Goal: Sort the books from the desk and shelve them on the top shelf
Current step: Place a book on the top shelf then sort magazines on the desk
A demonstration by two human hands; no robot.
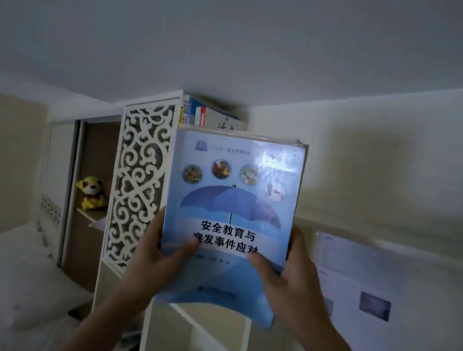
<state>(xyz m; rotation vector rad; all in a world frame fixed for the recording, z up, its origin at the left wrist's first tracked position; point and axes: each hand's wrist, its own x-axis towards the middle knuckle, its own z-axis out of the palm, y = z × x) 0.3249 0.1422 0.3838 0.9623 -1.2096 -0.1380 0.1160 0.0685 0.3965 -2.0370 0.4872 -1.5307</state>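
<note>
I hold a light blue book (232,205) with an umbrella on its cover upright in front of me, raised toward the top shelf (213,126). At least one more book edge shows behind its top. My left hand (157,257) grips its lower left edge, thumb on the cover. My right hand (287,275) grips the lower right edge, thumb on the cover too. Several books (203,114) stand on the top shelf just under the ceiling, directly above the held book.
A white carved lattice panel (138,183) forms the shelf unit's left side. Left of it an open wardrobe holds a yellow plush toy (91,193). A bed with white pillows (11,269) lies at lower left. Papers (358,282) hang on the right wall.
</note>
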